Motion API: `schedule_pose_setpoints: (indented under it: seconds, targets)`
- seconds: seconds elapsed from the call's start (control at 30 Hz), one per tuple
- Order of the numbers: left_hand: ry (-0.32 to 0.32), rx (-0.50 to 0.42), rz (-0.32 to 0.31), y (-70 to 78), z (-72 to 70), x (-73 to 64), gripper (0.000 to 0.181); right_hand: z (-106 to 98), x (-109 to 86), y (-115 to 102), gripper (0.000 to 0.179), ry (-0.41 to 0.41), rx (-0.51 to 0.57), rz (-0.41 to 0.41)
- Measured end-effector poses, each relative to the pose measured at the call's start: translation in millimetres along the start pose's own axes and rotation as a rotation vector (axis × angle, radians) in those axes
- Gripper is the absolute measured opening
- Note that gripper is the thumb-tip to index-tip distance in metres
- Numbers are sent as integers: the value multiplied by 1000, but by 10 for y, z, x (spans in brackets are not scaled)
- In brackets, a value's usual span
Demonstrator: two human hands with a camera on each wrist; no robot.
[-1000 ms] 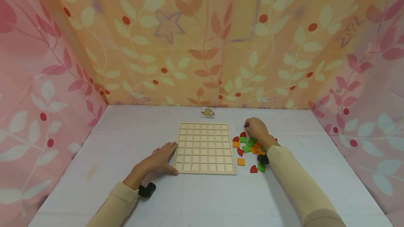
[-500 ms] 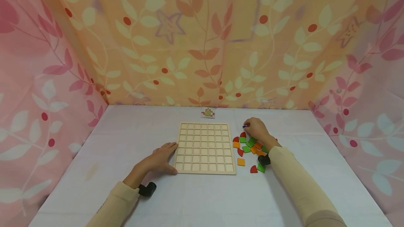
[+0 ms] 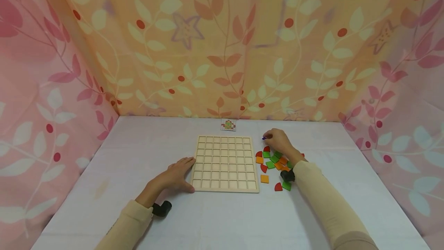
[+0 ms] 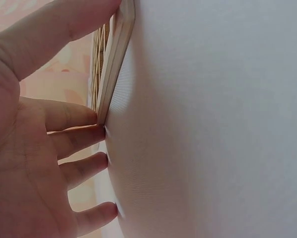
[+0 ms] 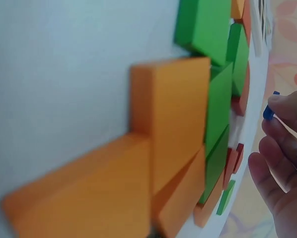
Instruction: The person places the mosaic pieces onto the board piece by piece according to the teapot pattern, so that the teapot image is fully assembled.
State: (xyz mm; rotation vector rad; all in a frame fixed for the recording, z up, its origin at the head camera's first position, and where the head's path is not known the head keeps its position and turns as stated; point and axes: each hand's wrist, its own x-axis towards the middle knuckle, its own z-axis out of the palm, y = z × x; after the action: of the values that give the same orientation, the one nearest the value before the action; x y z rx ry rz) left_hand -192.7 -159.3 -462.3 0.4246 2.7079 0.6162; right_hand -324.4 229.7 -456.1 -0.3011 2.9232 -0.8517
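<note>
A square wooden grid board [image 3: 224, 163] lies flat on the white table, its cells bare. At its left edge rests my left hand [image 3: 176, 175], fingers spread and fairly straight. In the left wrist view, thumb and fingertips of the left hand [image 4: 29, 148] touch the board's side [image 4: 116, 59] and the tablecloth. My right hand [image 3: 280, 142], right of the board's far corner, pinches a small blue piece [image 3: 264, 138]. The right wrist view shows this blue piece [image 5: 270, 107] between thumb and finger; most of it is covered.
Loose green, orange and red tiles lie right of the board, partly under the right forearm, among them an orange square [image 3: 264, 179] and a red quarter-circle [image 3: 278, 187]. A small pattern card [image 3: 228, 124] lies behind the board. Floral curtains [image 3: 222, 49] enclose the table.
My right hand has shifted slightly left toward the board with the blue piece, which shows more clearly now. The left hand and board have stayed put.
</note>
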Motion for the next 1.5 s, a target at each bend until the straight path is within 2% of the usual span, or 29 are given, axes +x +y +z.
schedule_pose_setpoints:
  seconds: [0.13, 0.4, 0.57, 0.8, 1.23, 1.37, 1.5]
  targets:
    - [1, -2, -4, -13, 7, 7, 102, 27, 22, -63, 26, 9, -1, -34]
    - [-3, -7, -11, -22, 0, -10, 103, 95, 78, -279, 24, -9, 3, -37]
    - [-2, -5, -11, -17, -12, -22, 103, 160, 165, -380, 23, -8, -3, -89]
    - [7, -12, -14, -29, -15, -11, 103, 253, 288, -565, 19, 3, -17, -206]
    - [14, -37, -9, -46, -4, 19, 102, 495, 439, -919, 22, -66, -37, -287]
    - [4, -30, -11, -41, 17, 10, 102, 593, 440, -993, 22, -112, -43, -288]
    - [3, -22, -13, -20, 5, 9, 102, 646, 442, -1064, 19, -122, -69, -291]
